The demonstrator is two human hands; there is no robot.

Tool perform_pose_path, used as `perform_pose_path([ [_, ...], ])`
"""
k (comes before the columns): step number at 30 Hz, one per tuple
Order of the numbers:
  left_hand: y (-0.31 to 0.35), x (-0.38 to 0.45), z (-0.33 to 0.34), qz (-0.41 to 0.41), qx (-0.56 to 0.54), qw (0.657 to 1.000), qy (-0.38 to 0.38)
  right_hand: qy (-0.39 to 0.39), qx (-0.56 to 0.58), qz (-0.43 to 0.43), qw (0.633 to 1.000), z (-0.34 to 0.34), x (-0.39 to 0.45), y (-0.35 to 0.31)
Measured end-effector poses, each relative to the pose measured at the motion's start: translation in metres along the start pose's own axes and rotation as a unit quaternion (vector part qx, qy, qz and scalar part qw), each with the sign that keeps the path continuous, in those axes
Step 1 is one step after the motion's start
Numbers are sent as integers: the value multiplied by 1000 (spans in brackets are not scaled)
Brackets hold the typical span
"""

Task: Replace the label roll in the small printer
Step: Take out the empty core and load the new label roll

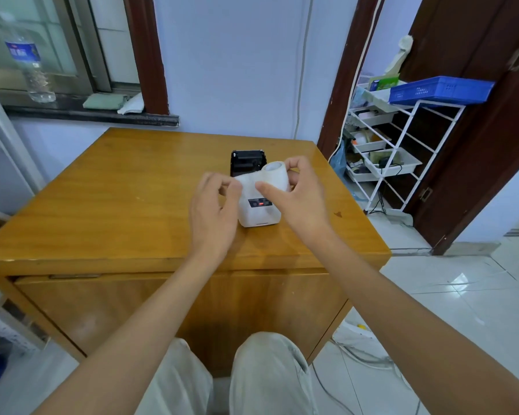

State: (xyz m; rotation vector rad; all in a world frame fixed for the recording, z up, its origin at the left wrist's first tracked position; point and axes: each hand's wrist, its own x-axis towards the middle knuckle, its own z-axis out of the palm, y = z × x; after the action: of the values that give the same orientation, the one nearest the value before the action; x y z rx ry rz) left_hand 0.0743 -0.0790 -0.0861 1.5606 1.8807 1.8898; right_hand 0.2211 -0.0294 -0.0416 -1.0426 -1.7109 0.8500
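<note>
A small white printer (pixel 260 211) sits mid-table on the wooden table (pixel 117 205), its black lid (pixel 247 161) flipped open behind it. My right hand (pixel 300 202) holds a white label roll (pixel 277 174) just above the printer's open top, thumb and fingers around the roll. The roll's loose end stretches left to my left hand (pixel 213 211), which pinches it between thumb and fingers. A dark button panel with a red mark shows on the printer's front.
A white wire rack (pixel 402 151) with trays and a blue basket (pixel 441 89) stands to the right of the table. A water bottle (pixel 30 61) rests on the windowsill at far left. Cables lie on the tiled floor at lower right.
</note>
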Motion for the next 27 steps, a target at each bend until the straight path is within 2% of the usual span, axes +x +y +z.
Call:
perform_pose_path([
  [3,23,7,-10,-95,44,994,22,0,-12,-34,999,2,-4,-3],
  [4,31,12,-14,-147,11,989,-3,2,-11,-45,999,3,-6,-4],
  [5,39,15,-19,-211,-63,974,-59,4,-6,-59,998,3,-8,-5],
  [7,53,18,-27,-313,-216,897,-224,8,14,-85,996,4,-16,-9],
  [9,62,15,-31,-333,-287,841,-317,-1,34,-95,995,6,-22,-12],
  [12,63,17,-34,-344,-329,823,-310,-13,26,-107,994,8,-27,-13],
  [16,53,26,-46,-409,-388,761,-320,-32,42,-111,992,2,-28,-13],
  [20,46,24,-49,-394,-360,775,-339,-13,23,-148,989,-2,-26,-7],
  [23,42,22,-47,-411,-400,753,-323,-17,70,-134,988,-1,-24,-6],
  [27,38,18,-42,-406,-412,746,-331,-49,116,-123,984,0,-27,-9],
])
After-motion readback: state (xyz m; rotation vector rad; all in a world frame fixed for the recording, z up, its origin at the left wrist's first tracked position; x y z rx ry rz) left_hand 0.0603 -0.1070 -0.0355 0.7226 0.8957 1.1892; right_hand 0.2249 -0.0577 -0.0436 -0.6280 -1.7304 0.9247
